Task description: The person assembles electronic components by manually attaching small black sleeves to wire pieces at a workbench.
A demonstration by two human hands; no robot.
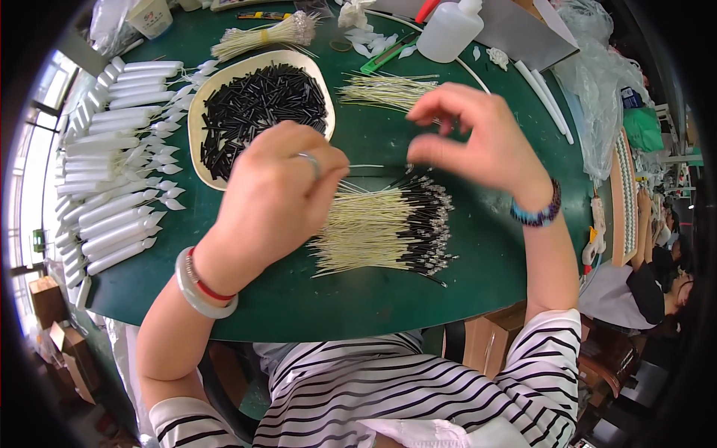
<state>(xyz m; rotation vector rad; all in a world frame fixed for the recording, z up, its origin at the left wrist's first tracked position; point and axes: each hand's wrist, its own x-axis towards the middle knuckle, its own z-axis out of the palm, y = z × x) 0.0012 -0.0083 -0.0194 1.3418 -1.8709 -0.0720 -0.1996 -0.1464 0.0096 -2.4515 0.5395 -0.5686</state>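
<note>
Wire, thin and pale, stretches level between the two hands above the green table (pixel 373 299): this single wire (pixel 373 166) runs from the pinched fingers of the left hand (pixel 280 190) across to the thumb and forefinger of the right hand (pixel 478 138), both hands closed on its ends. Just under it lies the pile of finished wires (pixel 388 224), cream strands with black sleeved tips all pointing right, fanned flat on the table. Beyond the left hand sits an oval cream dish (pixel 196 123) heaped with short black sleeves (pixel 261 104), and farther back a loose bundle of bare wires (pixel 385 89) and a tied bundle (pixel 261 33). White tubes (pixel 112 194) lie in rows along the left edge, and a white squeeze bottle (pixel 448 30) stands at the far side. Such a wire looks very light and springy, likely to bend or kink if pressed mid-length, and slippery enough to escape a loose pinch; it seems best held near its ends with fingertips, as both hands do here, keeping it gently taut rather than squeezed.
</note>
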